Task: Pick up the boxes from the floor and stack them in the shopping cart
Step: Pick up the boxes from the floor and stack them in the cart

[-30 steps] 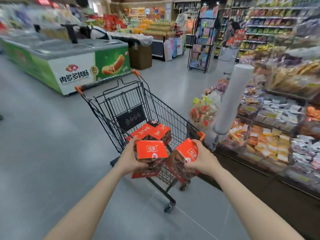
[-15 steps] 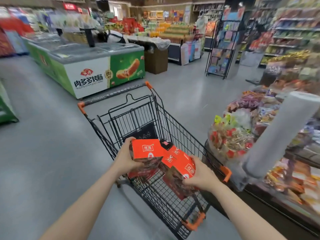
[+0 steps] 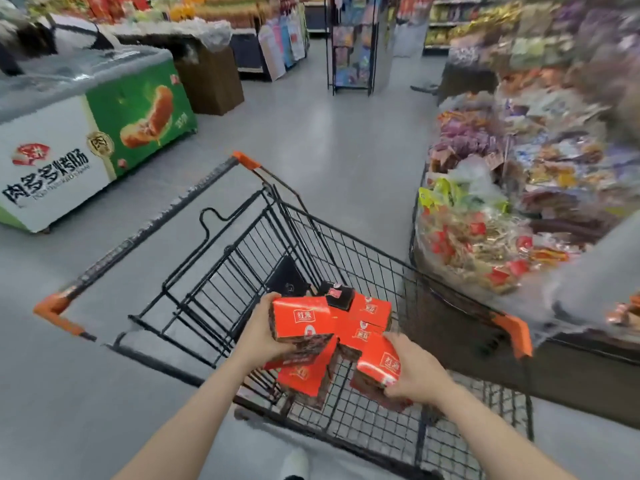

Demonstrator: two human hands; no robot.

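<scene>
Over the shopping cart (image 3: pixel 346 251) basket, left hand (image 3: pixel 263 336) grips one orange box (image 3: pixel 301 318) and right hand (image 3: pixel 414 370) grips another (image 3: pixel 379 367), both just above the stacked boxes (image 3: pixel 363 318), so down it goes.

Even, diffuse shop lighting is filling the scene, leaving no hard shadows; a pale sheen is lying on the grey floor (image 3: pixel 346 140). Motion blur is smearing the snack display (image 3: pixel 540 174) at right and the far shelves. Wide-angle distortion is bending the freezer (image 3: pixel 86 133) and the cart handle (image 3: pixel 145 233) towards the frame edges.
</scene>
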